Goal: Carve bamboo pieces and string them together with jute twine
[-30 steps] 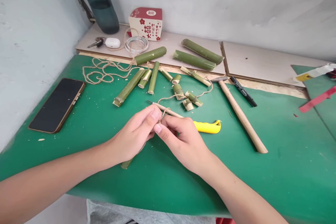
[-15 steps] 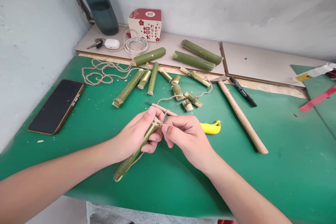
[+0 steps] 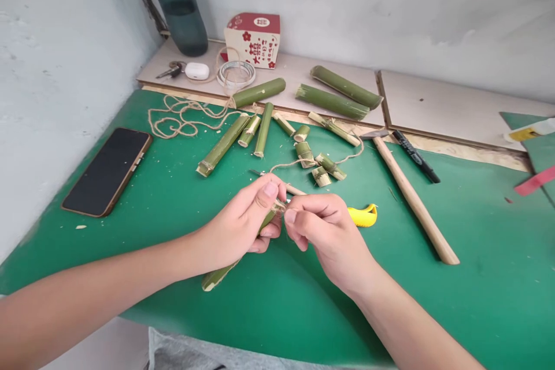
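My left hand (image 3: 232, 225) is closed around a green bamboo stick (image 3: 217, 276), held at a slant above the table. Its lower end sticks out below my palm, and much of its length is hidden by the hand. At the upper end, the thumb presses by some jute twine (image 3: 280, 206) bound there. My right hand (image 3: 329, 234) pinches the twine between thumb and forefinger, close beside that end. Behind my hands lies a craft knife (image 3: 295, 189), partly covered. Short bamboo pieces (image 3: 304, 154) rest farther back, some with twine round them.
On the green table (image 3: 277, 312) are a phone (image 3: 107, 172), loose twine (image 3: 173, 121), a wooden-handled hammer (image 3: 416, 199), a black marker (image 3: 416, 156) and a yellow tool (image 3: 363, 215). Along the wall stand a bottle (image 3: 180, 11), a box (image 3: 255, 43) and a tape roll (image 3: 236, 74).
The view has shifted, so the table things appear farther right. My left hand now covers more of the bamboo stick. The right hand keeps its pinch on the twine.
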Demonstrator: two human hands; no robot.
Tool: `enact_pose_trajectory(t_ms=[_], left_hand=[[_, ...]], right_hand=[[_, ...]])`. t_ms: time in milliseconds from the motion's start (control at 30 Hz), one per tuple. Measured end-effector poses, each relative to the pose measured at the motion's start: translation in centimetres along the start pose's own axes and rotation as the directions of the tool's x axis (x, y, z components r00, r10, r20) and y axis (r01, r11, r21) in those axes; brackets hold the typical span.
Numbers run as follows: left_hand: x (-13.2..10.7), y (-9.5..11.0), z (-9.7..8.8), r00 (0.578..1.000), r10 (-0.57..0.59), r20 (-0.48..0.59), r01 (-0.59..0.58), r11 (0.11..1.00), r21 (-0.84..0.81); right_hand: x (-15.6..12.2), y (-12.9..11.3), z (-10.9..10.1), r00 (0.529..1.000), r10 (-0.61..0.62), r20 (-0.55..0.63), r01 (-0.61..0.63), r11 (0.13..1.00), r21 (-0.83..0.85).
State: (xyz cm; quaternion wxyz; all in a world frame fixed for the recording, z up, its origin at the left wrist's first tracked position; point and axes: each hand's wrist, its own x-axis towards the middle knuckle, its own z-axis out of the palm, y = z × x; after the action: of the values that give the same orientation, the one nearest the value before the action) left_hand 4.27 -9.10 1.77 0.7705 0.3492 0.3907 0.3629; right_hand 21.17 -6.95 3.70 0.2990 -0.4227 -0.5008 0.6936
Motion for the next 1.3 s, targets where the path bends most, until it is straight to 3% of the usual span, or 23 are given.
enact_pose_trajectory(t_ms=[200, 367, 600, 800, 933, 1300], left_hand=[[-0.3, 0.1, -0.6, 0.998, 0.046, 0.051, -0.050, 0.995, 0.087], [-1.0, -0.1, -0.8, 0.990, 0.119, 0.081, -0.133, 0.968, 0.210], [-1.1, -0.1, -0.7, 0.976, 0.216, 0.006, -0.202, 0.904, 0.376], [-0.7, 0.2, -0.5, 0.994, 0.112, -0.014, -0.108, 0.976, 0.192], [-0.3, 0.6, -0.3, 0.998, 0.066, -0.015, -0.064, 0.993, 0.097], [-0.9, 0.1, -0.8, 0.992, 0.127, -0.022, -0.123, 0.982, 0.143]], right_hand=[[0.6, -0.1, -1.3, 0.996, 0.065, 0.061, -0.065, 0.998, -0.008], [0.4, -0.1, -1.9, 0.993, 0.045, 0.109, -0.044, 0.999, -0.011], [-0.1, -0.5, -1.7, 0.990, 0.061, 0.128, -0.055, 0.997, -0.053], [-0.4, -0.9, -0.8, 0.992, 0.060, 0.111, -0.050, 0.995, -0.088], [-0.7, -1.1, 0.0, 0.993, -0.003, 0.115, 0.014, 0.995, -0.095], [-1.3, 0.0, 0.9, 0.979, -0.159, 0.131, 0.186, 0.955, -0.229]])
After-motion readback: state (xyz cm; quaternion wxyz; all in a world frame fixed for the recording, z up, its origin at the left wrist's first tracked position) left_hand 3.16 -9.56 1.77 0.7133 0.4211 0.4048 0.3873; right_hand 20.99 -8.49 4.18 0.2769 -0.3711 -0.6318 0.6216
